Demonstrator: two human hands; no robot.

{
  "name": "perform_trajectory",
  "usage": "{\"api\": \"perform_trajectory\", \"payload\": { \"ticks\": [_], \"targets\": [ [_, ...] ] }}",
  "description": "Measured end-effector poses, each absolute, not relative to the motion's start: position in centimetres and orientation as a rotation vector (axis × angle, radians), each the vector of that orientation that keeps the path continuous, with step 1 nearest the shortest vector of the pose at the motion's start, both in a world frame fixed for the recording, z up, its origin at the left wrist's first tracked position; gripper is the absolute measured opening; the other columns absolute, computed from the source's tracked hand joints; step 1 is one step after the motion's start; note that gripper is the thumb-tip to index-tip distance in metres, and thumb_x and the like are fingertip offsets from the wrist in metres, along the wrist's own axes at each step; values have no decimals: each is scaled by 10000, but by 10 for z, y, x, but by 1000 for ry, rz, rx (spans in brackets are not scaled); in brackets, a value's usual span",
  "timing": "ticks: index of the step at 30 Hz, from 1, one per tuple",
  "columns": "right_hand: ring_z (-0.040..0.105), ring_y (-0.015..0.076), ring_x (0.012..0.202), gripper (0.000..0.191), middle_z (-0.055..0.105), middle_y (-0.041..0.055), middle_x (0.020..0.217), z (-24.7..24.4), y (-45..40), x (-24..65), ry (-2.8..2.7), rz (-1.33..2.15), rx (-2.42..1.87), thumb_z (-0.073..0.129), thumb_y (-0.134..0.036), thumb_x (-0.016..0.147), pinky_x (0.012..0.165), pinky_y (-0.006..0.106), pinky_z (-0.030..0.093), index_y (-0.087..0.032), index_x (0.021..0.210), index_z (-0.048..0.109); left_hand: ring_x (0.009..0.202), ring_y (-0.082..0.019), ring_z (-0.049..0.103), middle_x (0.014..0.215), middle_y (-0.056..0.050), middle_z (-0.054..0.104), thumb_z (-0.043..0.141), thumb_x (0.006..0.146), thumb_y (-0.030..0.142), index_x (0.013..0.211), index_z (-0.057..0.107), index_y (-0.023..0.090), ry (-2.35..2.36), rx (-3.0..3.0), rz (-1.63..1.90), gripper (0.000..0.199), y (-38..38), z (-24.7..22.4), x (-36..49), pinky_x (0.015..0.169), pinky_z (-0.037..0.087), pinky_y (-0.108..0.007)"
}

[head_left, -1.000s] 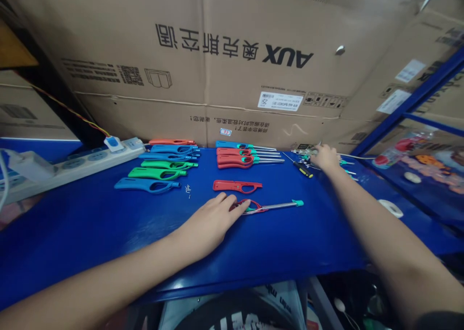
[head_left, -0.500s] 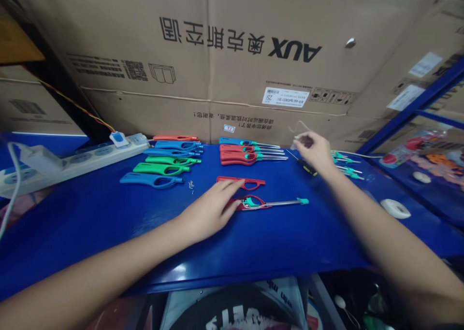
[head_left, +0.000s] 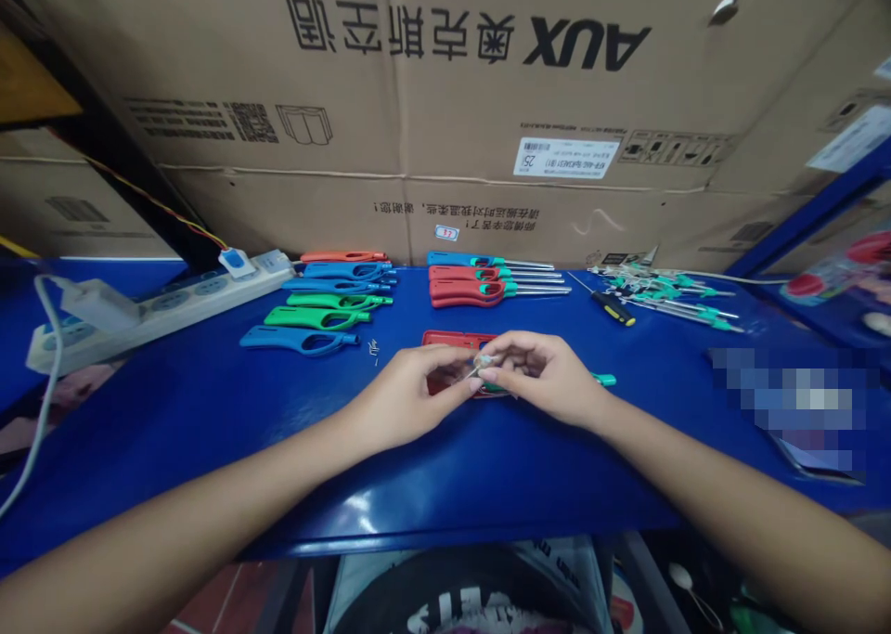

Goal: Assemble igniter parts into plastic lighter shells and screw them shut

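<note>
My left hand (head_left: 410, 388) and my right hand (head_left: 557, 374) meet over the table, thumbs and fingers closed on a small whitish piece with a thin metal pin (head_left: 482, 363). Its exact kind is too small to make out. Beneath the hands lies an empty red lighter shell half (head_left: 445, 339). The other red half, with its metal tube, is mostly covered by my fingers; its teal tip (head_left: 604, 380) pokes out past my right hand.
Red and blue long-nosed lighters (head_left: 466, 292) lie at the back, near a screwdriver (head_left: 613, 309) and a pile of teal-ended tubes (head_left: 682, 295). Coloured handles (head_left: 299, 339), small screws (head_left: 374, 348) and a power strip (head_left: 174, 304) are leftward. A cardboard box (head_left: 432, 151) stands behind.
My right hand has come from the back right, near the tubes, down to my left hand. My left hand has left the red shells and now pinches the small piece. The view has shifted slightly.
</note>
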State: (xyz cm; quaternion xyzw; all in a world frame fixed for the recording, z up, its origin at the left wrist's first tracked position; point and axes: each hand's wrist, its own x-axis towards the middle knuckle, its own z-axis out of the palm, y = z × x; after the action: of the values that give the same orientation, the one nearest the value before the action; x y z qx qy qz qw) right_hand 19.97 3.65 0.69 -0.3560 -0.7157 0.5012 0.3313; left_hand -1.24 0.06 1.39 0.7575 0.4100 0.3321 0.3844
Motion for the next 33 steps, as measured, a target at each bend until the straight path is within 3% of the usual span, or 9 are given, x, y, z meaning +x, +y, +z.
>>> {"api": "perform_trajectory", "payload": {
  "ticks": [3,8,14,20,25,33],
  "targets": [
    [633,136,628,317,732,43,801,6,34,202,-1905,1285,-918,728,-464,848,573,265,529,-183,995,730,855,-169,702,967,-35,774,578,982,300,1013,765,181,1058,1961,820,224,0,13,-12,766,521,-249],
    [710,174,784,238,772,56,915,6,31,202,-1926,1226,-847,644,-410,929,680,287,569,-205,969,757,884,-176,709,993,-33,782,627,946,278,1034,768,171,1040,1816,775,197,1,9,-11,782,527,-247],
    [700,164,787,180,757,52,863,9,34,205,-2006,1061,-714,646,-319,936,700,283,563,-202,873,769,836,-177,697,974,-47,781,632,929,274,1057,766,136,979,1712,740,231,-1,11,-7,735,538,-252],
    [681,136,724,249,755,45,932,9,36,209,-2034,1057,-671,677,-301,914,611,251,540,-226,1146,728,866,-190,702,1005,-62,786,653,912,275,1031,776,136,987,1659,748,221,-2,13,-7,787,551,-276],
    [679,127,698,104,764,43,914,9,39,209,-2033,950,-649,710,-278,892,609,248,538,-219,957,765,857,-197,701,969,-67,782,666,905,306,1026,774,136,988,1675,746,234,-2,12,-8,766,549,-284],
    [696,138,754,109,765,43,901,10,38,209,-2011,1004,-688,693,-279,906,649,246,541,-202,949,757,801,-155,674,883,-62,757,585,954,297,939,750,124,920,1660,732,241,-1,18,-8,757,549,-258]
  ]
}}
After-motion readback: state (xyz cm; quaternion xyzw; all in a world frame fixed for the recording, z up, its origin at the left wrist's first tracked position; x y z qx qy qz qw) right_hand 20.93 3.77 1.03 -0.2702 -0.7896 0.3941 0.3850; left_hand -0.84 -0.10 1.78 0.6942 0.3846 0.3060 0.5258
